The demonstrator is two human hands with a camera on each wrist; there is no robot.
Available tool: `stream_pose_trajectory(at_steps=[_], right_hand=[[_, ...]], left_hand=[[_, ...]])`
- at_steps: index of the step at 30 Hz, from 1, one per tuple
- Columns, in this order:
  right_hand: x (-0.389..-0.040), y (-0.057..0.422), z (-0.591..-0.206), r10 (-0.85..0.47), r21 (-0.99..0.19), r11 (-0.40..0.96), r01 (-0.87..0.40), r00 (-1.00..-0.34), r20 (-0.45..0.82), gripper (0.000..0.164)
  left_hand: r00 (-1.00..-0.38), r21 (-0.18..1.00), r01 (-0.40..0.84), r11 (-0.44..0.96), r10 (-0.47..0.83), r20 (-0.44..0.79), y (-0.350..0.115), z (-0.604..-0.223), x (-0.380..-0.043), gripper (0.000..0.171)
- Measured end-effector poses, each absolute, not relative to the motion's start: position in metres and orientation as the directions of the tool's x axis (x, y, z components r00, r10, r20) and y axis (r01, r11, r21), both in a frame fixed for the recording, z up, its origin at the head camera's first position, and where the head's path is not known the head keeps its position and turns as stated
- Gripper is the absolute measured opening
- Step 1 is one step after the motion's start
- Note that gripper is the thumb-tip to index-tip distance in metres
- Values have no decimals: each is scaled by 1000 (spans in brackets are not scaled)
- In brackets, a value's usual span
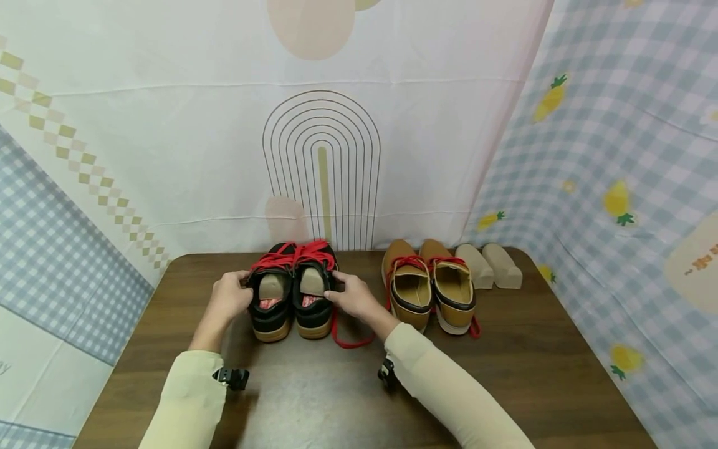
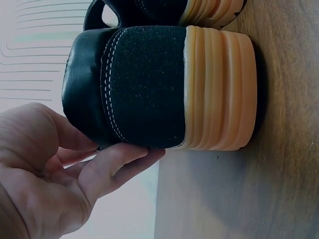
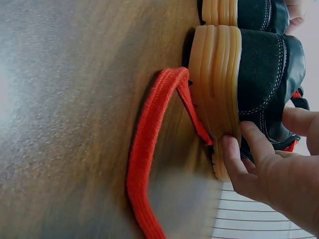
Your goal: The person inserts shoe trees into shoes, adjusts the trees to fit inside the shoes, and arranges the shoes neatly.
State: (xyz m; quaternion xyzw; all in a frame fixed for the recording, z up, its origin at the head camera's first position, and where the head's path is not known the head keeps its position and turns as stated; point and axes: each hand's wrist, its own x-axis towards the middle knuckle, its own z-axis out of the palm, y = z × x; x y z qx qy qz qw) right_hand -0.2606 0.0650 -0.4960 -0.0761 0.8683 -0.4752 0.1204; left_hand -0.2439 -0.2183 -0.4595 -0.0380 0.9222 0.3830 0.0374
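Observation:
A pair of black shoes with tan soles and red laces stands side by side at the back of the table, heels toward me. My left hand [image 1: 231, 292] grips the outer side of the left black shoe [image 2: 144, 84] near its collar. At the outer side of the right black shoe [image 3: 259, 74], my right hand [image 1: 353, 294] pinches the collar, thumb at the rim and fingers along the side. Beige pieces [image 1: 272, 287] show inside both openings; whether they are tongues or inserts is unclear. A loose red lace [image 3: 152, 134] trails onto the table beside the right shoe.
Tan shoes [image 1: 454, 287] with red laces stand as a pair right of the black ones. Two beige blocks [image 1: 501, 265] lie beyond them at the right. Behind the wooden table [image 1: 314, 393] hangs a patterned white cloth [image 1: 213, 156]; checked cloth hangs at both sides.

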Motion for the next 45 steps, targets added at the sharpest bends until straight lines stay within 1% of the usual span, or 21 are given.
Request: stream_pose_trajectory(at_steps=[6,10,16,20,24,36,39,42,45], right_hand=[[-262,62,-496,-246,-848,530,-20,-960,-131,61],[-261,60,-494,-229,-855,519,0,-964,-139,61],[-260,59,-491,-197,-852,523,34,-967,-160,64],[-258,59,-489,-199,-849,528,34,-966,-162,67],[-257,57,-490,-202,-846,532,28,-966,-159,66],[-253,57,-489,-217,-884,465,54,-961,-173,65],[-252,62,-491,-225,-878,476,44,-959,-170,63],[-250,70,-491,-242,-857,515,-5,-960,-141,60],[-246,82,-487,-263,-861,507,-44,-959,-105,58]], left_hand=[[-995,677,-93,730,-43,-91,-223,-461,-246,49],[-995,675,-96,732,-44,-94,-224,-461,-247,49],[-995,663,-87,744,-36,-91,-223,-460,-246,49],[-995,655,-77,751,-22,-93,-223,-458,-245,49],[-996,650,-74,756,-20,-90,-223,-458,-243,50],[-995,668,-83,740,-25,-95,-222,-455,-240,48],[-996,662,-73,746,-24,-83,-223,-453,-241,49],[-998,652,-58,756,-36,-48,-223,-451,-240,48],[-999,649,-45,759,-47,-15,-222,-445,-236,49]])
